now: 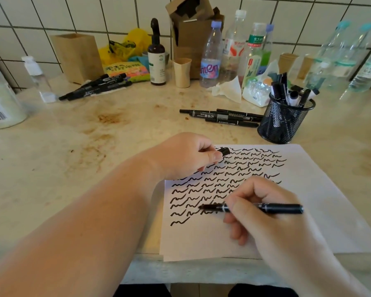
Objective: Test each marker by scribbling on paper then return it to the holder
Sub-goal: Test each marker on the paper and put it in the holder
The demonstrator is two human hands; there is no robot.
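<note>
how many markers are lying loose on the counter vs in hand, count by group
Left pile of markers by the wooden box: about 4, they overlap
Pile of markers beside the mesh holder: about 4, they overlap
Marker in the right hand, tip on the paper: 1
Total outside the holder: about 9
The left hand pinches only a cap.

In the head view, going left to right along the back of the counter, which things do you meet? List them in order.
Wooden box → yellow bag → dark pump bottle → beige cup → blue-label water bottle → mesh marker holder.
</note>
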